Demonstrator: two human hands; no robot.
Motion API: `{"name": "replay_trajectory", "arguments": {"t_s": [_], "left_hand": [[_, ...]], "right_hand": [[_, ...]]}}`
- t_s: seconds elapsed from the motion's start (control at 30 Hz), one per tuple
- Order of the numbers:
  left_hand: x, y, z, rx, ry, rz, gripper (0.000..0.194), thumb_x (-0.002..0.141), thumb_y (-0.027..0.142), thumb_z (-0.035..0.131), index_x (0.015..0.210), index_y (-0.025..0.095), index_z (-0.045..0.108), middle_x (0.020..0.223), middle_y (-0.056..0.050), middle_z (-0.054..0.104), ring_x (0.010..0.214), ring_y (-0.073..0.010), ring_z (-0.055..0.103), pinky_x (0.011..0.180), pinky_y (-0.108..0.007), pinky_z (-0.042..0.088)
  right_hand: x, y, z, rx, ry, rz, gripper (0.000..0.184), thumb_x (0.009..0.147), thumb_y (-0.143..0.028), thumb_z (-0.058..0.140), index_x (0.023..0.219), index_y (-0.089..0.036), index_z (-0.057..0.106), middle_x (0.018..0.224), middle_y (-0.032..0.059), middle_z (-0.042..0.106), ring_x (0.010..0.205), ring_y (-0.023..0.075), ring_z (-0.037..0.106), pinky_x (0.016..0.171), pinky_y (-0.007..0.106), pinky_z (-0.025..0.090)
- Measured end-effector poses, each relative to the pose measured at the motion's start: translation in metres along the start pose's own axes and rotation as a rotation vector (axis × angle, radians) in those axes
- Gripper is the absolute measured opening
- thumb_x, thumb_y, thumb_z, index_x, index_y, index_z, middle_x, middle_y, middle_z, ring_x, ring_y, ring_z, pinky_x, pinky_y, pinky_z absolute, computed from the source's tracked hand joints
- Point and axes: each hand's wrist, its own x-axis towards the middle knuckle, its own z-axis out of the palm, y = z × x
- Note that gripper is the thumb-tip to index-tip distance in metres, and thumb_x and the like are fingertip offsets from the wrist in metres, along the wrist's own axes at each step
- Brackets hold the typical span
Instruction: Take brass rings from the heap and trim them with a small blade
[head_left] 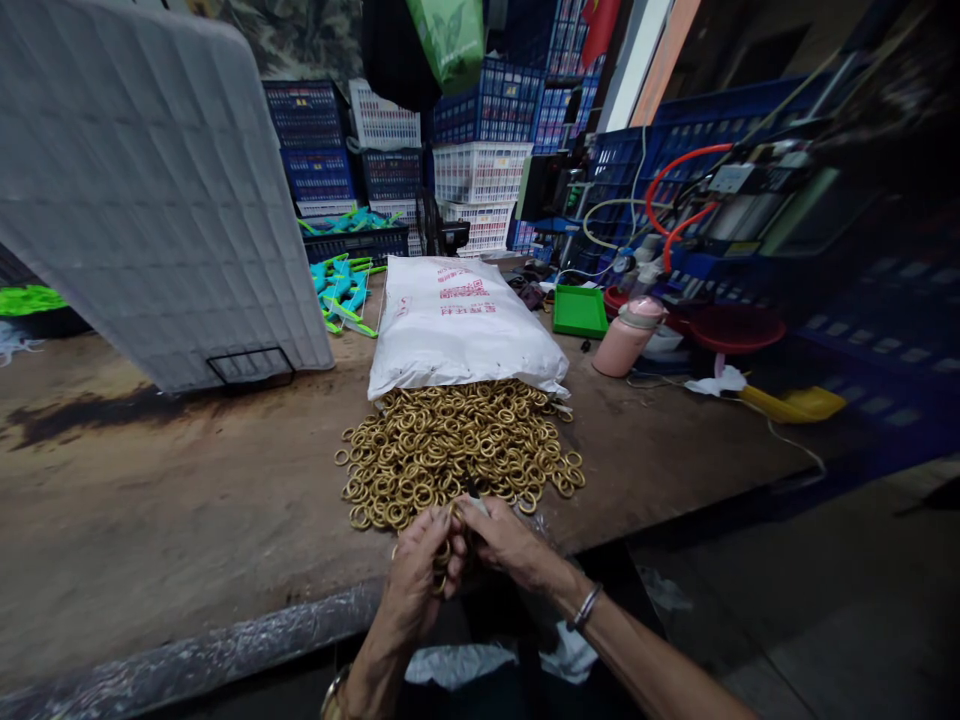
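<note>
A heap of gold-coloured rings [442, 440] spreads over the near edge of the table, in front of a white printed sack [457, 310]. My left hand [420, 565] is closed around several of these rings just past the table edge. My right hand [510, 540] meets it there, thumb and fingers pinched at a ring between the two hands. Also in the right hand is a small slim tool [475, 496] with a dark tip and a pale body, pointing up toward the heap; its exact kind is unclear. Fingers hide part of the held rings.
A tall pale padded panel [172, 200] stands at left on the wooden table [187, 500]. Teal and green plastic parts [345, 290] lie behind. A pink bottle [628, 338], a green tray [580, 311] and a yellow scoop [795, 403] are at right. Stacked crates [484, 172] fill the back.
</note>
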Motion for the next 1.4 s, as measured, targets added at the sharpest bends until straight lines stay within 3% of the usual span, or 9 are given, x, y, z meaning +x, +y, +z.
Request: {"name": "replay_trajectory", "arguments": {"t_s": [0.2,0.5,0.7,1.0,1.13,1.4], "left_hand": [[0.002,0.0,-0.003,-0.022,0.035,-0.035,0.034,0.074,0.047,0.055,0.066,0.014,0.05,0.052,0.002,0.054,0.036,-0.0037,0.042,0.031,-0.013,0.026],[0.004,0.002,-0.007,-0.079,0.024,-0.056,0.029,0.069,0.039,0.063,0.083,0.014,0.055,0.057,0.003,0.053,0.04,-0.0033,0.041,0.034,-0.013,0.023],[0.003,-0.002,-0.008,-0.081,0.054,-0.052,0.03,0.063,0.034,0.068,0.068,0.016,0.045,0.061,0.004,0.053,0.041,-0.0023,0.039,0.035,-0.012,0.02],[0.003,-0.004,-0.005,0.001,0.004,0.008,0.03,0.067,0.039,0.064,0.08,0.017,0.049,0.056,0.006,0.048,0.039,-0.0026,0.036,0.034,-0.013,0.019],[0.002,-0.003,-0.003,0.008,0.054,0.04,0.03,0.064,0.039,0.067,0.076,0.017,0.049,0.052,0.008,0.043,0.038,-0.0025,0.036,0.034,-0.013,0.02],[0.006,-0.001,-0.003,-0.159,0.023,-0.157,0.029,0.06,0.031,0.069,0.07,0.016,0.047,0.054,0.006,0.046,0.035,-0.0006,0.034,0.033,-0.012,0.016]], "right_hand": [[-0.005,-0.006,0.001,-0.039,-0.109,-0.016,0.027,0.082,-0.039,0.043,0.071,-0.016,0.053,0.058,-0.0053,0.047,0.04,0.0033,0.03,0.038,0.016,0.021],[-0.001,-0.004,0.002,-0.225,0.082,-0.15,0.018,0.078,-0.032,0.047,0.077,-0.017,0.056,0.064,-0.0032,0.054,0.056,0.0077,0.046,0.054,0.019,0.037],[0.002,-0.006,-0.003,-0.384,0.229,-0.267,0.012,0.075,-0.025,0.049,0.073,-0.016,0.056,0.066,-0.0027,0.053,0.062,0.0091,0.046,0.059,0.02,0.038],[-0.008,-0.017,0.001,-0.479,0.18,-0.348,0.016,0.08,-0.025,0.045,0.079,-0.017,0.058,0.07,-0.002,0.056,0.065,0.0097,0.048,0.061,0.02,0.038],[-0.007,-0.015,0.0,-0.504,0.216,-0.36,0.015,0.081,-0.027,0.046,0.078,-0.017,0.056,0.071,-0.0018,0.055,0.067,0.01,0.048,0.062,0.02,0.038],[-0.007,-0.011,-0.004,-0.498,0.203,-0.367,0.012,0.079,-0.026,0.048,0.083,-0.017,0.055,0.075,-0.0012,0.057,0.069,0.0101,0.05,0.064,0.02,0.039]]}}
